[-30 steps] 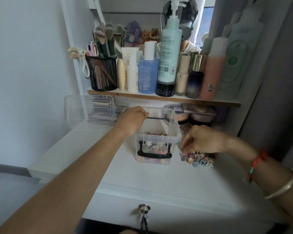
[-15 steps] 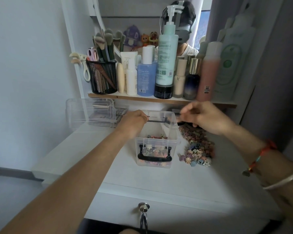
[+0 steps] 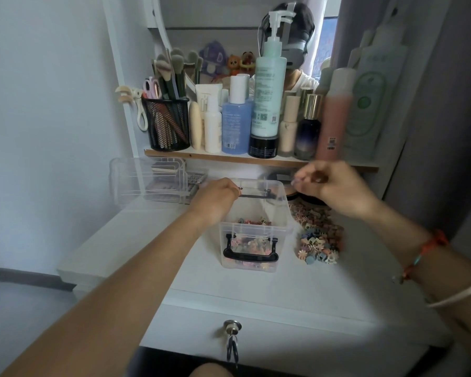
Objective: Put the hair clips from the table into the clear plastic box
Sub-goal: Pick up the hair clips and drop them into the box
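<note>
Hair clips (image 3: 320,240) heaped on the white desk (image 3: 256,292) right of centre, just beside the clear plastic box (image 3: 283,210), with more lying inside it. Left hand (image 3: 215,198) grips the box's far-left rim, fingers curled over it. Right hand (image 3: 337,186) hovers at the box's upper right, fingers (image 3: 303,183) pinching a small lilac clip (image 3: 293,182), blurred.

Clear plastic box (image 3: 280,205) gapes open mid-frame, left hand (image 3: 215,198) gripping its far-left rim; the shelf (image 3: 229,157) hangs low above, hair clips (image 3: 320,240) crowd its right, bare table (image 3: 283,284) lower centre.
</note>
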Motion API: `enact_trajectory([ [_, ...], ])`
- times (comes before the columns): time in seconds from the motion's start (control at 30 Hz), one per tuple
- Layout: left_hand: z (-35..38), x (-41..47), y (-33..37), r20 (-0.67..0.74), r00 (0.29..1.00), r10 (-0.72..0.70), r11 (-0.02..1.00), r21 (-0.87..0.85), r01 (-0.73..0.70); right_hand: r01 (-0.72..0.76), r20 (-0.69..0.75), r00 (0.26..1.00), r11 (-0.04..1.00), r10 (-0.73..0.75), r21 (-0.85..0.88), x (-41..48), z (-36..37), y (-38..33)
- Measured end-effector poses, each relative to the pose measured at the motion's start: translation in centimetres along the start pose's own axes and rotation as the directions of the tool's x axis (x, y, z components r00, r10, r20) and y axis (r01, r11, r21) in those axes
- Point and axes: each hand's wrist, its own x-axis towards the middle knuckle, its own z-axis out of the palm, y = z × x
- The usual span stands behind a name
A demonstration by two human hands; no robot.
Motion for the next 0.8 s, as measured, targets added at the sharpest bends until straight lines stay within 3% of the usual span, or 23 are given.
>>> enact_trajectory([
  [0.1,0.0,-0.2,0.0,0.003,1.0,-0.003,1.0,-0.007,0.003,0.033,0.115,0.992,0.986,-0.052,0.163,-0.1,0.2,-1.1],
  [0.23,-0.1,-0.5,0.1,0.008,1.0,-0.005,1.0,-0.003,0.005,-0.019,0.221,0.974,0.988,0.052,-0.152,-0.2,-0.1,0.1],
  [0.33,0.0,-0.6,0.2,0.004,1.0,0.001,1.0,-0.016,-0.001,0.028,0.448,0.877,0.914,0.171,-0.405,-1.2,0.6,1.6],
  [0.4,0.0,-0.6,0.3,0.008,1.0,0.007,1.0,-0.03,-0.006,0.049,0.489,0.848,0.89,0.203,-0.454,-1.8,1.3,2.1],
  [0.67,-0.1,-0.8,0.3,0.033,0.999,0.017,0.997,-0.075,-0.014,0.084,0.441,0.885,0.879,0.151,-0.469,-1.4,1.9,2.6],
  [0.73,-0.1,-0.8,0.3,0.036,0.999,0.014,0.997,-0.082,-0.011,0.066,0.255,0.966,0.919,0.039,-0.389,-0.9,1.5,2.1],
  [0.8,-0.1,-0.7,0.2,0.035,0.999,0.011,0.996,-0.089,-0.008,0.043,0.004,0.999,0.987,-0.043,-0.154,-0.4,0.8,0.9],
])
